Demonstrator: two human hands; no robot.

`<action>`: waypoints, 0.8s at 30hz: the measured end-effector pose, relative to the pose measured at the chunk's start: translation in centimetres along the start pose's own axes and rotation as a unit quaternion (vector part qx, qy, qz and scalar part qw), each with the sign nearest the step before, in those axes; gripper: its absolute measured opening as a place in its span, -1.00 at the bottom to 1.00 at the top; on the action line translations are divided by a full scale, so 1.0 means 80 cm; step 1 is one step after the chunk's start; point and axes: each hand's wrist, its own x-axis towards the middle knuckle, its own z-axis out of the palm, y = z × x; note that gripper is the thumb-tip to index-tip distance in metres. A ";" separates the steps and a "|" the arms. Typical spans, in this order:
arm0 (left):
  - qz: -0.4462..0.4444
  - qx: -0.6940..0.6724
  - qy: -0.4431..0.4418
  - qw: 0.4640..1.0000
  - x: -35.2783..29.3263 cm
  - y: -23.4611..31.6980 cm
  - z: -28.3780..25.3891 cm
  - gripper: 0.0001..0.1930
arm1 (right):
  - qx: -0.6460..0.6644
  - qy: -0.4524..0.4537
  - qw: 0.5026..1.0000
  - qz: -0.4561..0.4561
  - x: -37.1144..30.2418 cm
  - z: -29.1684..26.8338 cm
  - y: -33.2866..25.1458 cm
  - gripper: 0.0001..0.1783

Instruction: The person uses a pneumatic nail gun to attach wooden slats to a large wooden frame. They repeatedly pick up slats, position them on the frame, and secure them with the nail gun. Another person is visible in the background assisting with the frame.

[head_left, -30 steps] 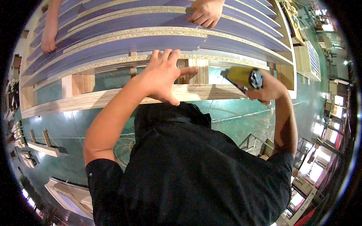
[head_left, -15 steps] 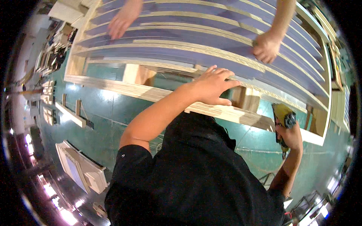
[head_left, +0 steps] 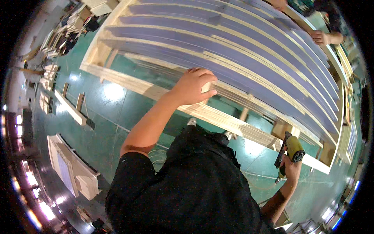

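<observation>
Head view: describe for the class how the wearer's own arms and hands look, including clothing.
A black short sleeve ends near the left elbow, with a small pale mark by its hem. Both forearms are bare. The left hand and right hand wear no gloves, and no watch shows on either wrist.

Bright glare spots the green floor, while fisheye distortion bends straight edges toward dark corners.
</observation>
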 end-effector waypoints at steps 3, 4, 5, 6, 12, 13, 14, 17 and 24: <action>0.006 0.009 0.024 1.000 -0.045 -0.044 -0.024 -0.59 | -0.048 0.004 0.999 0.020 -0.006 0.065 -0.046 -0.70; 0.006 0.019 0.043 0.999 -0.059 -0.055 -0.030 -0.60 | -0.074 0.009 0.997 0.028 -0.007 0.082 -0.055 -0.73; 0.007 0.029 0.061 0.998 -0.073 -0.063 -0.033 -0.62 | -0.093 0.016 0.996 0.008 -0.005 0.091 -0.051 -0.80; 0.007 0.041 0.081 0.996 -0.085 -0.071 -0.036 -0.63 | -0.109 0.017 0.994 0.015 -0.003 0.100 -0.060 -0.77; -0.018 -0.039 0.107 0.993 -0.102 -0.094 -0.030 -0.69 | -0.170 -0.013 0.985 0.002 0.005 0.143 -0.104 -0.74; -0.025 -0.033 0.097 0.994 -0.105 -0.094 -0.031 -0.68 | -0.124 -0.028 0.991 0.050 -0.002 0.159 -0.130 -0.76; -0.031 -0.027 0.087 0.995 -0.108 -0.092 -0.031 -0.67 | -0.116 -0.052 0.991 0.038 -0.004 0.170 -0.136 -0.76; -0.035 -0.030 0.080 0.996 -0.108 -0.089 -0.034 -0.69 | -0.096 -0.112 0.989 0.019 -0.005 0.187 -0.146 -0.71; -0.027 -0.110 0.114 0.987 -0.113 -0.103 -0.058 -0.77 | -0.026 -0.204 0.978 0.042 0.002 0.247 -0.178 -0.69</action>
